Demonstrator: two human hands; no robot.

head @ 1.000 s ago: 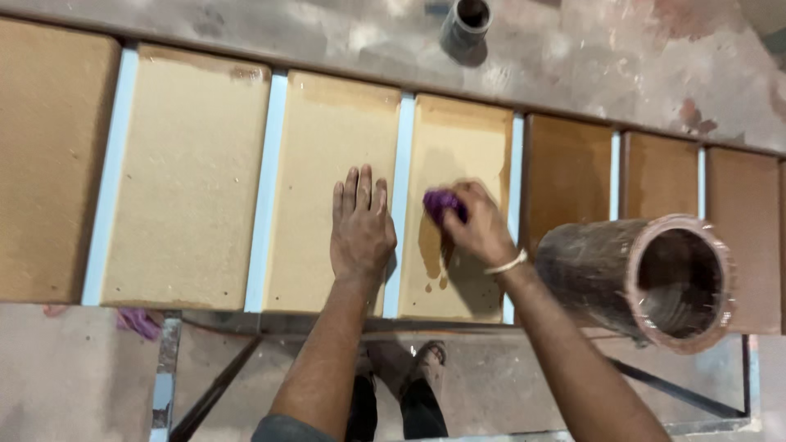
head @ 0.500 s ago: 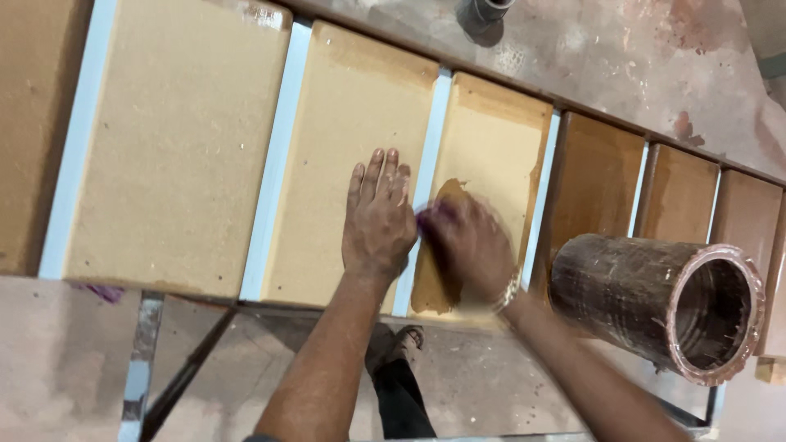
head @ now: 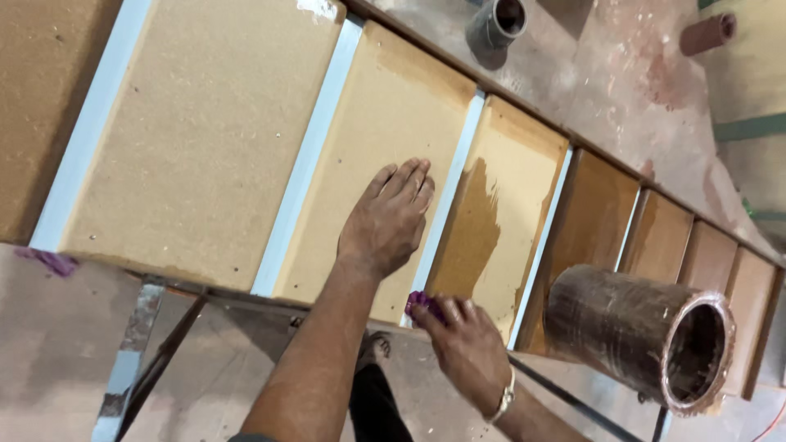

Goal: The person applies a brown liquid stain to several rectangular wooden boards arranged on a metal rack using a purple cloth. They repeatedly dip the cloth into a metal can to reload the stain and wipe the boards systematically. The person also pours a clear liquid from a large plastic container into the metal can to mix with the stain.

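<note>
My left hand [head: 386,219] lies flat, fingers together, on a pale fibreboard panel [head: 385,123], pressing it down. My right hand [head: 465,344] grips a small purple cloth [head: 424,304] at the near edge of the neighbouring panel [head: 508,172], which carries a darker wet brown streak [head: 473,237] down its left half. Pale blue strips [head: 304,164] separate the panels, which lie side by side in a row.
Darker brown coated panels [head: 594,213] continue to the right. A large stained cylindrical container [head: 639,336] lies on its side over them. A grey pipe piece [head: 495,23] and a reddish roller [head: 706,33] sit on the floor beyond. A purple scrap [head: 51,262] lies at left.
My right hand has drawn the purple cloth down the panel toward its near edge, leaving a brown streak. The left hand stayed flat on its panel. The view has tilted and moved closer.
</note>
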